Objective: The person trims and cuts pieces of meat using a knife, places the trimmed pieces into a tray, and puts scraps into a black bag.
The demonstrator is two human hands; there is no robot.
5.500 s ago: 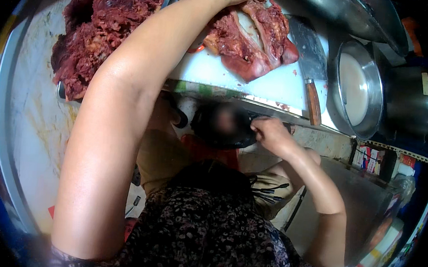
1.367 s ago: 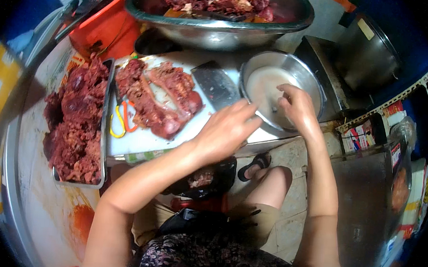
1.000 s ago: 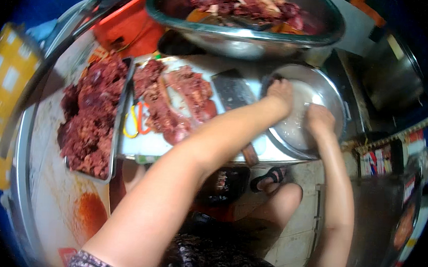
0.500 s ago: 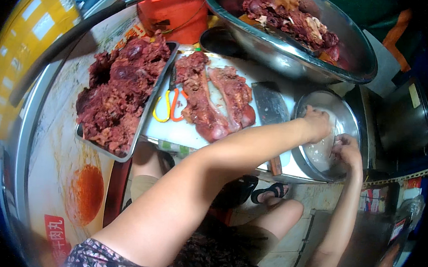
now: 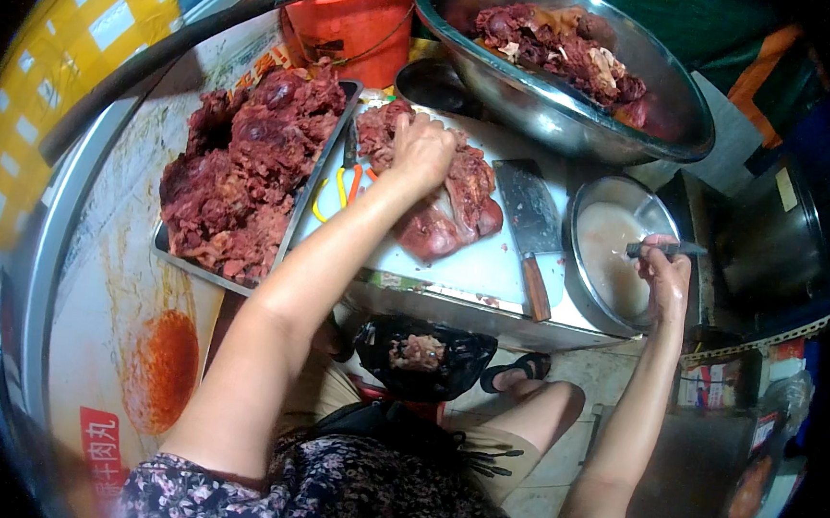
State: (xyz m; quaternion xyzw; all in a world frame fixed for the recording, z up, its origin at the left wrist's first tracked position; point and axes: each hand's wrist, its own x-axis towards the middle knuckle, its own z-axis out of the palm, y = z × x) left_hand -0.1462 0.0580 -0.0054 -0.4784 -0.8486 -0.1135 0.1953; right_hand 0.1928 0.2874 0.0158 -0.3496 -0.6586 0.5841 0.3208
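My left hand [image 5: 424,152] has its fingers curled onto the upper part of a long piece of raw meat [image 5: 473,191] on a white cutting board [image 5: 447,279]. My right hand [image 5: 665,284] is closed around a small dark knife [image 5: 671,248], held above a steel bowl [image 5: 576,270] of cloudy liquid. Between the two hands lies a cleaver [image 5: 527,209], its wooden handle toward me. Scissors [image 5: 321,202] with yellow and orange handles rest left of the meat, partly behind my left forearm.
A metal tray [image 5: 343,124] heaped with dark red meat stands at left. Behind the board are an orange bucket [image 5: 377,40] and a large steel basin [image 5: 578,126] holding more meat. Below the table edge, a black bag [image 5: 471,354] contains scraps. A dark pot [image 5: 787,232] is at right.
My left hand has moved left from the bowl onto the meat on the board. My right hand has risen slightly, and the small knife now shows in it.
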